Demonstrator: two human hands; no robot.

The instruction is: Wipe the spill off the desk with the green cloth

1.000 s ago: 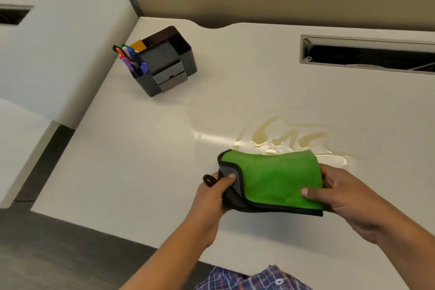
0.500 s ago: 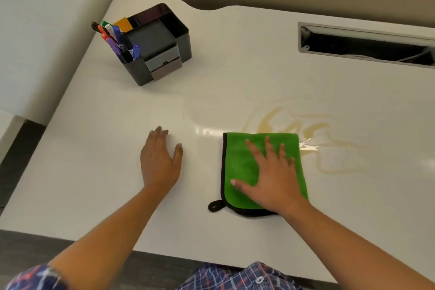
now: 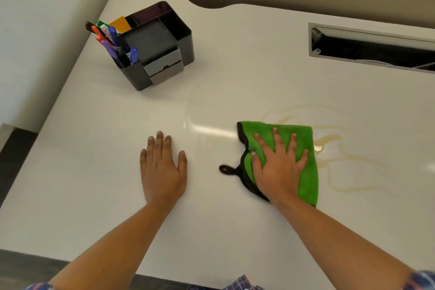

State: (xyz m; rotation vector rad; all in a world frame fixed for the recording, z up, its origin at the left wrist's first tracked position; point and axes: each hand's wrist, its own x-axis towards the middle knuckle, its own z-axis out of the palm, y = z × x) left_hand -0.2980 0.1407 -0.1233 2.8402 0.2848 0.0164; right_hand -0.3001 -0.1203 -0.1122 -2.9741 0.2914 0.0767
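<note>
- A person's right hand (image 3: 280,167) presses the green cloth (image 3: 306,172) flat on the white worktop (image 3: 235,73), fingers (image 3: 293,141) spread wide and laid on top of the fabric rather than curled around it; nothing is pinched or gripped.
- The left hand (image 3: 162,167) rests palm down on bare worktop to the cloth's left, well apart from it, fingers extended and together, holding nothing.
- The cloth lies folded near the front middle of the worktop, its far and right edges touching the pale brown spill (image 3: 334,148), whose thin rings and streaks spread beyond it to the right and away from the person.
- A small black hanging loop (image 3: 224,169) trails from the cloth's dark-trimmed left edge.
- The cloth looks soft, light and plush, and its left edge is bunched up under the thumb; it would likely ride up or fold over under a push, so a broad flat palm over its middle seems the surest hold.
- Most of the spill appears not yet wiped.
- A black desk organiser (image 3: 155,45) with coloured pens (image 3: 113,42) stands at the far left, clear of the liquid.
</note>
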